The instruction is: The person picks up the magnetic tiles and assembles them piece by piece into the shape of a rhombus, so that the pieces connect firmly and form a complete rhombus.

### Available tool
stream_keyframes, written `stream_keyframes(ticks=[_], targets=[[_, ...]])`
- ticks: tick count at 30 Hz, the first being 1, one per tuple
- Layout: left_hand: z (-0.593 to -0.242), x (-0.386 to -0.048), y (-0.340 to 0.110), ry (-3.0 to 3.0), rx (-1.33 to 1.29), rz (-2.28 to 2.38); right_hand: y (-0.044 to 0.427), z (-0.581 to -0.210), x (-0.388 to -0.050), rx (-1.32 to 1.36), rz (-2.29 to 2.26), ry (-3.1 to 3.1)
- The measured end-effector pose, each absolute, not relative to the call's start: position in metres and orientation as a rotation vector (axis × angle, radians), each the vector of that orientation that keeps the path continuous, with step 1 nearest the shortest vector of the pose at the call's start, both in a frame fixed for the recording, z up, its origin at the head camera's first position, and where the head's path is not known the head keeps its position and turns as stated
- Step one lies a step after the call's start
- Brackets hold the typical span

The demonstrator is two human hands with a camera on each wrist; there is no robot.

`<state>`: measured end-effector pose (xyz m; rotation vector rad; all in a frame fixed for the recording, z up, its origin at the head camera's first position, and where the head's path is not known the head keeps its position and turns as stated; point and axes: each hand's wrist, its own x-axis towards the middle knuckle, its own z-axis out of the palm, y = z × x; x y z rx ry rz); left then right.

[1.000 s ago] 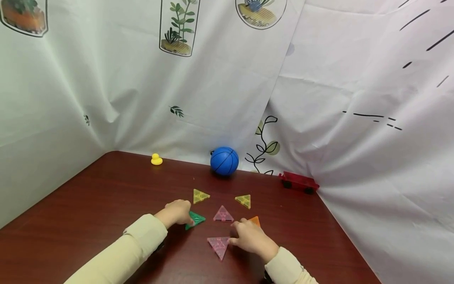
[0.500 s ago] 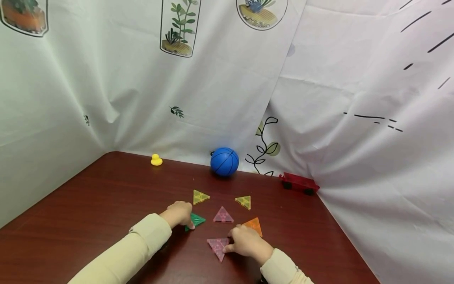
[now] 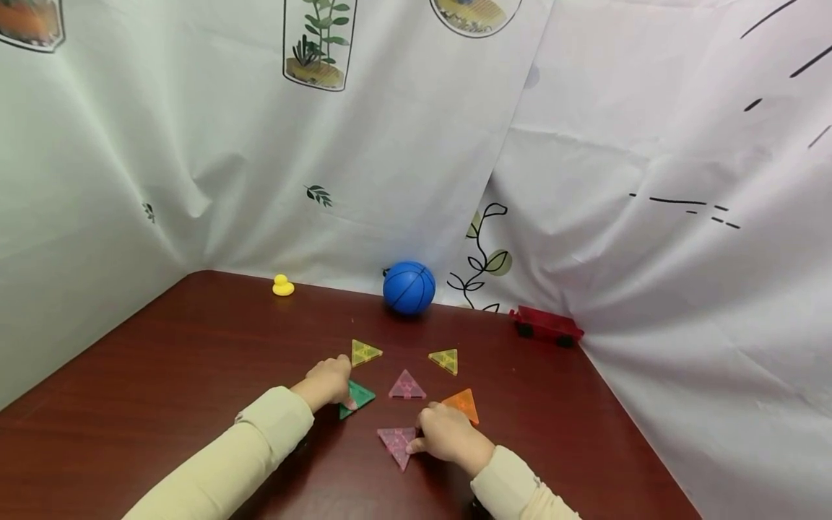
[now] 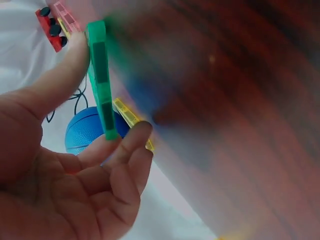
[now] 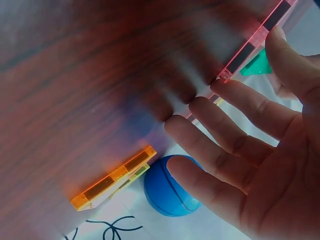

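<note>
On the dark red-brown counter we see a left hand pinching a green triangular tile by its edge, between thumb and forefinger; we cannot tell whether the tile touches the counter. The right hand lies wide, fingers spread and nearly straight, its thumb touching the nearer pink triangular tile and its forefinger tip at that tile's corner.

Just beside the right hand, toward the counter's right edge, we find an orange triangular tile. The farther pink triangular tile lies between the green and orange ones, apart from both. Beyond it, toward the far edge, lie two yellow triangular tiles, well apart from each other.

Along the far edge we see a yellow rubber duck toward the far left corner, a blue basketball near the middle, and a red toy wagon at the far right corner. Behind them hangs printed white cloth.
</note>
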<state>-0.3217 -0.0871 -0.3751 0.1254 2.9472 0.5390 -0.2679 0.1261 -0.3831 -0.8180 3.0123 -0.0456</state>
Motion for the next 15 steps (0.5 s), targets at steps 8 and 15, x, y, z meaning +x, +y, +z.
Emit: stream_keyframes(ticks=[8, 15], targets=[[-0.377, -0.322, -0.092, 2.921, 0.198, 0.806, 0.126, -0.384, -0.270, -0.829, -0.014, 3.037], [-0.369, -0.309, -0.094, 2.862, 0.248, 1.123, 0.125, -0.382, -0.267, -0.813, -0.004, 3.036]])
